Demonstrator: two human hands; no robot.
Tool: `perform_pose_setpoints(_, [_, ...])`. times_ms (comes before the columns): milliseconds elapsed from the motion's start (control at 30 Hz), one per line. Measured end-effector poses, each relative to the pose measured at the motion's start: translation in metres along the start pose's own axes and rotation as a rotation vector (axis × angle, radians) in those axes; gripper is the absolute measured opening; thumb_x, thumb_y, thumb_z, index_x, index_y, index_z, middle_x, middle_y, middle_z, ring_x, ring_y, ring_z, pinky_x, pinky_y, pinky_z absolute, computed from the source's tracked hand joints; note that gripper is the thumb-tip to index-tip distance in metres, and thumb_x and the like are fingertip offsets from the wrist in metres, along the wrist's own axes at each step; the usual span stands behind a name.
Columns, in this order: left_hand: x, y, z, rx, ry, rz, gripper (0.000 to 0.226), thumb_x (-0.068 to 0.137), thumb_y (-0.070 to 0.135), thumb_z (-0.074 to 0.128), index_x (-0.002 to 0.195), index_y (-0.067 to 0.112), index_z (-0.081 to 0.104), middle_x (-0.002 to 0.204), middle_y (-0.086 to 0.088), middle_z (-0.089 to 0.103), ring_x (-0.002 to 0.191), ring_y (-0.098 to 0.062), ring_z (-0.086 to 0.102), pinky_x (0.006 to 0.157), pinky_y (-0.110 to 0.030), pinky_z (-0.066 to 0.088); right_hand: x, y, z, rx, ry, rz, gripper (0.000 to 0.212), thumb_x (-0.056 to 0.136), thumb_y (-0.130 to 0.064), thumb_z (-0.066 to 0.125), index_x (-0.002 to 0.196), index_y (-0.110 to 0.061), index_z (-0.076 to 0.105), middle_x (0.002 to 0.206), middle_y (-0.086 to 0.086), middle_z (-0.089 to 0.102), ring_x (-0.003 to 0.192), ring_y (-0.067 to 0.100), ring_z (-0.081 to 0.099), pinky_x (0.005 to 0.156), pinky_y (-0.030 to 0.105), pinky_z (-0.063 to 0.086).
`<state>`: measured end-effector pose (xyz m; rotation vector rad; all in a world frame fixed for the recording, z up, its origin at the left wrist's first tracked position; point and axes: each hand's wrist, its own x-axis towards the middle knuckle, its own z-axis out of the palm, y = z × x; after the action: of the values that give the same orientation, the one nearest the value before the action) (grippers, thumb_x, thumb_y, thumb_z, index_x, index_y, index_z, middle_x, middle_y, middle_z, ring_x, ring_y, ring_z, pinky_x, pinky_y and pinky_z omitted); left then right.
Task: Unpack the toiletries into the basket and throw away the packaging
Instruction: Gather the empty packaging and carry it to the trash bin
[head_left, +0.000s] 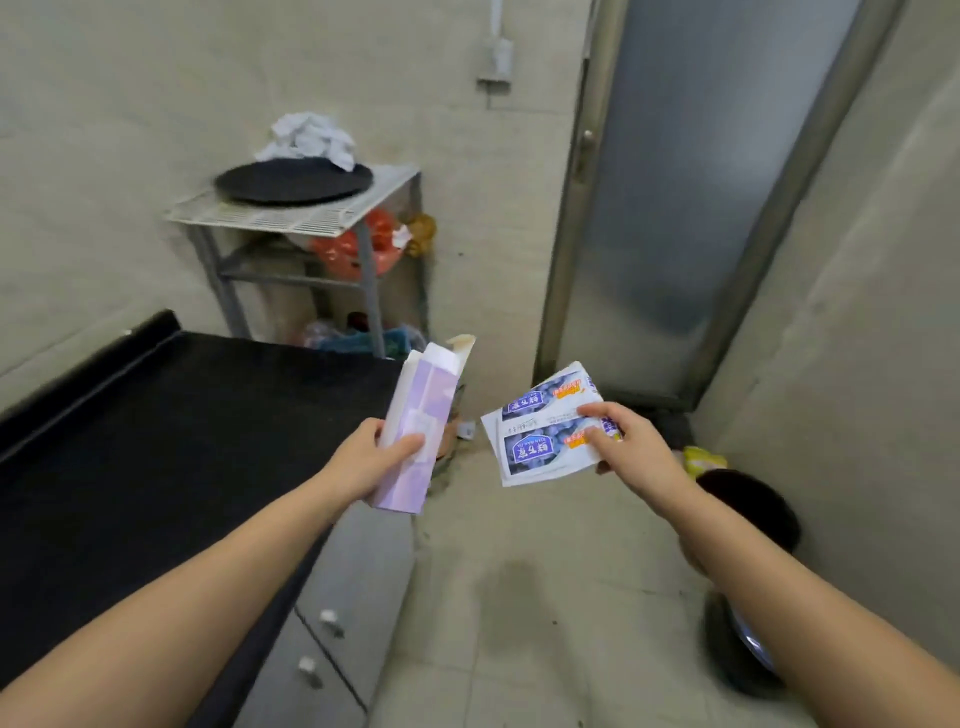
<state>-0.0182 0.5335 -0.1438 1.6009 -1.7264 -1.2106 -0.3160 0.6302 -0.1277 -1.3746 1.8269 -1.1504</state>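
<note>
The left hand (363, 457) is wrapped around the lower half of a lilac box (415, 426). Its thumb (402, 446) lies across the front face, and the other fingers are hidden behind the box, so the grip is closed on it. The box stands nearly upright, its long axis tilted a little to the right at the top, where an open flap (460, 348) points up and away from the person. It is held in the air just off the right edge of the black counter (156, 441), above the floor (519, 571).

The right hand (636, 449) pinches two flat blue-and-white wrappers (545, 426) at their right end. The thumb and forefinger press on the printed face, while the remaining fingers curl beneath. The wrappers lie one beside the other as a fanned pair, with their long axes running left to right and rising slightly toward the right. Their print appears upside down from the head view. They are held over the floor, apart from the box, with a clear gap between the two hands.

Beyond the counter stands a metal rack (291, 213) with a dark round tray (293, 179) on top. A frosted door (701, 182) is at the right. No basket can be made out.
</note>
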Motion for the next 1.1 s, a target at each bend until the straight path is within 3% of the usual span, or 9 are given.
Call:
perform_pose_setpoints(133, [0.055, 0.036, 0.071, 0.089, -0.173, 0.069, 0.046, 0.075, 0.052, 0.066, 0.103, 0.019, 0.051, 0.098, 0.000, 0.062, 0.081, -0.015, 0.061, 0.062, -0.030, 0.047, -0.003, 0.049, -0.050, -0.023, 0.141, 0.117, 0.024, 0.089, -0.010, 0.053, 0.106, -0.024, 0.060, 0.107, 0.004, 0.060, 0.065, 0.011, 0.057, 0.055, 0.022, 0.054])
perform_pose_setpoints(267, [0.096, 0.071, 0.122, 0.094, -0.311, 0.124, 0.071, 0.058, 0.064, 0.066, 0.106, 0.013, 0.053, 0.104, -0.008, 0.065, 0.091, -0.027, 0.065, 0.082, -0.046, 0.054, -0.002, 0.070, -0.093, -0.016, 0.282, 0.182, 0.023, 0.089, -0.013, 0.054, 0.102, -0.030, 0.062, 0.095, 0.002, 0.061, 0.049, 0.000, 0.053, 0.045, 0.009, 0.042])
perform_pose_setpoints(333, [0.122, 0.102, 0.149, 0.117, -0.387, 0.171, 0.068, 0.062, 0.062, 0.067, 0.106, 0.014, 0.052, 0.106, -0.007, 0.064, 0.090, -0.025, 0.065, 0.073, -0.042, 0.056, 0.001, 0.076, -0.119, -0.003, 0.386, 0.211, 0.023, 0.089, -0.015, 0.055, 0.098, -0.035, 0.060, 0.091, 0.000, 0.062, 0.049, -0.001, 0.053, 0.048, 0.011, 0.044])
perform_pose_setpoints(400, [0.142, 0.134, 0.181, 0.185, -0.454, 0.244, 0.053, 0.073, 0.055, 0.066, 0.106, 0.016, 0.051, 0.105, -0.005, 0.063, 0.083, -0.016, 0.062, 0.059, -0.031, 0.049, -0.002, 0.087, -0.143, -0.029, 0.454, 0.236, 0.022, 0.089, -0.017, 0.055, 0.101, -0.035, 0.059, 0.095, -0.002, 0.064, 0.062, 0.005, 0.057, 0.059, 0.015, 0.050])
perform_pose_setpoints(500, [0.155, 0.170, 0.236, 0.214, -0.534, 0.313, 0.045, 0.078, 0.049, 0.066, 0.105, 0.016, 0.051, 0.102, -0.002, 0.062, 0.082, -0.014, 0.060, 0.060, -0.027, 0.045, -0.014, 0.111, -0.177, -0.008, 0.536, 0.305, 0.023, 0.089, -0.018, 0.054, 0.106, -0.033, 0.060, 0.105, -0.001, 0.064, 0.074, 0.011, 0.061, 0.073, 0.036, 0.057])
perform_pose_setpoints(667, [0.149, 0.212, 0.336, 0.281, -0.685, 0.374, 0.042, 0.079, 0.050, 0.065, 0.101, 0.017, 0.050, 0.097, 0.001, 0.061, 0.081, -0.010, 0.060, 0.062, -0.026, 0.046, -0.034, 0.152, -0.241, 0.014, 0.670, 0.376, 0.027, 0.088, -0.013, 0.054, 0.100, -0.036, 0.060, 0.100, -0.002, 0.063, 0.057, 0.002, 0.057, 0.055, 0.026, 0.055])
perform_pose_setpoints(833, [0.134, 0.250, 0.437, 0.231, -0.744, 0.304, 0.047, 0.080, 0.049, 0.063, 0.109, 0.014, 0.050, 0.105, -0.003, 0.062, 0.088, -0.017, 0.062, 0.059, -0.029, 0.047, -0.051, 0.197, -0.326, -0.005, 0.681, 0.417, 0.024, 0.089, -0.010, 0.053, 0.104, -0.029, 0.060, 0.101, -0.001, 0.062, 0.057, 0.008, 0.057, 0.058, 0.029, 0.056])
perform_pose_setpoints(967, [0.112, 0.266, 0.513, 0.174, -0.753, 0.243, 0.032, 0.083, 0.044, 0.062, 0.102, 0.022, 0.050, 0.100, -0.001, 0.060, 0.077, -0.009, 0.060, 0.048, -0.021, 0.045, -0.057, 0.243, -0.399, -0.027, 0.621, 0.488, 0.024, 0.090, -0.014, 0.053, 0.109, -0.027, 0.060, 0.106, -0.002, 0.062, 0.070, 0.022, 0.062, 0.066, 0.038, 0.057])
perform_pose_setpoints(1100, [0.103, 0.254, 0.569, 0.189, -0.772, 0.174, 0.035, 0.084, 0.041, 0.062, 0.107, 0.015, 0.054, 0.102, -0.006, 0.066, 0.077, -0.012, 0.063, 0.052, -0.023, 0.045, -0.039, 0.298, -0.438, -0.052, 0.539, 0.594, 0.025, 0.090, -0.014, 0.051, 0.111, -0.026, 0.061, 0.102, 0.003, 0.063, 0.071, 0.021, 0.062, 0.070, 0.044, 0.058])
